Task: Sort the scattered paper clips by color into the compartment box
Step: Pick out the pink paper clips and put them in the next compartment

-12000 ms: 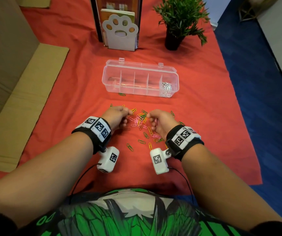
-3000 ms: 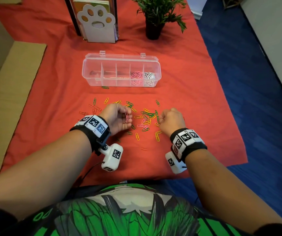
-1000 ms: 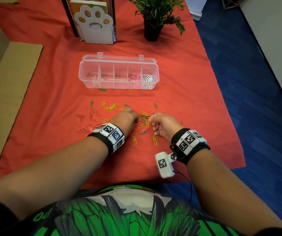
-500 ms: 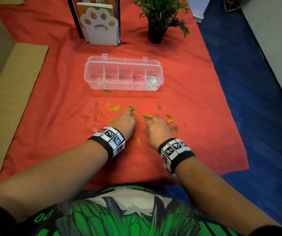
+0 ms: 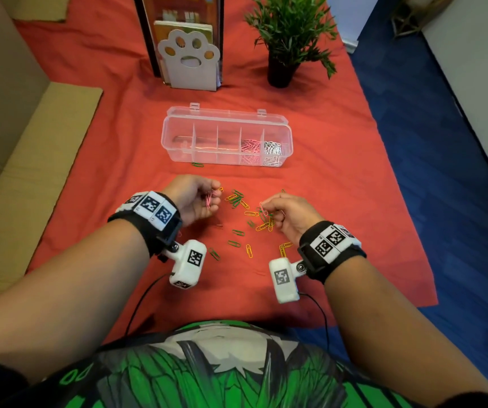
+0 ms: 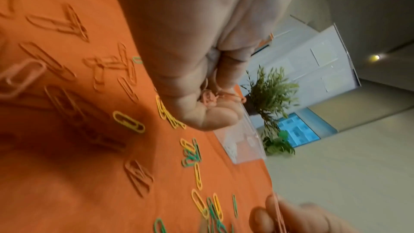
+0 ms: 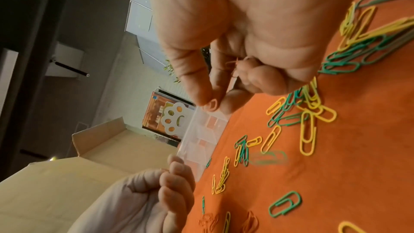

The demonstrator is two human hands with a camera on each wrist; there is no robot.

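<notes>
Left hand (image 5: pixel 191 198), fingers curled around a small bunch of pink paper clips (image 5: pixel 209 198). Right hand (image 5: pixel 288 214), thumb and forefinger pinching one pink clip (image 5: pixel 262 207). Between them, yellow and green clips (image 5: pixel 241 201) scattered on red cloth (image 5: pixel 340 187). Beyond, clear compartment box (image 5: pixel 178 134), pink and white clips in its two right sections.

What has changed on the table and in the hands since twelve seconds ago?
Pink clips now fill a compartment beside the white clips. Left hand and right hand have lifted, each holding more pink ones. The box, plant and loose green clip stayed.
</notes>
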